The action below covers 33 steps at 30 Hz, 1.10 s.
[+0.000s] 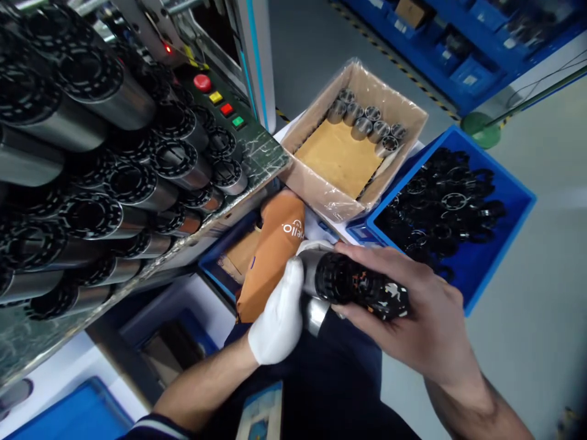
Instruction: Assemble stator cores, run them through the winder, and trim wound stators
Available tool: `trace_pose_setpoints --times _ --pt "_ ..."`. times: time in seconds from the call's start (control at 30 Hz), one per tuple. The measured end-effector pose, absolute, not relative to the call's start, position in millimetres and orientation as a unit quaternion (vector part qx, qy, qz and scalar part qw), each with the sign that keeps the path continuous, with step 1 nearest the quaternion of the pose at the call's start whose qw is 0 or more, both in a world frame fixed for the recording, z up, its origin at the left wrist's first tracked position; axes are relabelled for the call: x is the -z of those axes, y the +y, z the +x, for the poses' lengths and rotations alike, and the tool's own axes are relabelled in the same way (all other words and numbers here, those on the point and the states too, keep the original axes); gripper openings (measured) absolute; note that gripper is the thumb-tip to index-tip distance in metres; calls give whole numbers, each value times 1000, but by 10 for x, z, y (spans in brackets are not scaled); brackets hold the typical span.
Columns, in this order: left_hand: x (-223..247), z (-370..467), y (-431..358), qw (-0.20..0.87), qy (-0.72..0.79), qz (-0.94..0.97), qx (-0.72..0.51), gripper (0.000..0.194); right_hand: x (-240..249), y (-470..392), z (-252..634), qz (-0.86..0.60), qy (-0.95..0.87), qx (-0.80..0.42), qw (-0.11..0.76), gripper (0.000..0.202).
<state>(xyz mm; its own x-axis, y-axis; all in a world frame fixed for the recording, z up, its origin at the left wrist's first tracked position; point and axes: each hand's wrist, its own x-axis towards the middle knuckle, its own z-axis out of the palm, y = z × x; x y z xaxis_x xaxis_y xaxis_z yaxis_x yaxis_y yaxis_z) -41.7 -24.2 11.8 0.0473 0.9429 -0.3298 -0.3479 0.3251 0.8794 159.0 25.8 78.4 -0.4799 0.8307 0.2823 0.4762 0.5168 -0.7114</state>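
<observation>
My left hand [279, 318], in a white glove, is closed around a silver metal cylinder [310, 272] held above my lap. A black slotted plastic ring [326, 278] sits at the cylinder's near end. My bare right hand [426, 311] grips a dark plastic part [383, 296] with pale and orange marks between thumb and fingers. That part meets or overlaps the ring end; I cannot tell whether it is joined. Just below my left fingers shows another shiny metal cylinder surface [316, 313], mostly hidden.
Many metal cylinders with black ends [132, 183] crowd the green bench [261, 153] at left, near push buttons [227, 109]. A carton [321, 189] holds several cylinders along its far side. A blue bin [499, 244] holds black rings. An orange sleeve-like cloth [270, 263] lies over my lap.
</observation>
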Motion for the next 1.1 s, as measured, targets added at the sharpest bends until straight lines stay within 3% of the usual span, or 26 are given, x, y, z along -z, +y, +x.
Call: trace_pose_setpoints --times 0.3,0.67,0.83,1.0,1.1 --pt "-136 -490 -306 639 452 369 -501 56 -844 306 1649 -375 -807 -361 279 55" --pt "-203 -577 -365 657 461 387 -454 52 -742 220 1704 -365 -813 -334 308 51" --pt "-149 -586 -294 718 396 375 -433 47 -664 177 1684 -358 -837 -295 292 48" --pt "60 -463 -238 686 416 309 -510 73 -676 152 1638 -369 -810 -343 299 51" --pt "106 -392 -200 676 432 295 -519 69 -683 116 1615 -380 -774 -405 305 57"
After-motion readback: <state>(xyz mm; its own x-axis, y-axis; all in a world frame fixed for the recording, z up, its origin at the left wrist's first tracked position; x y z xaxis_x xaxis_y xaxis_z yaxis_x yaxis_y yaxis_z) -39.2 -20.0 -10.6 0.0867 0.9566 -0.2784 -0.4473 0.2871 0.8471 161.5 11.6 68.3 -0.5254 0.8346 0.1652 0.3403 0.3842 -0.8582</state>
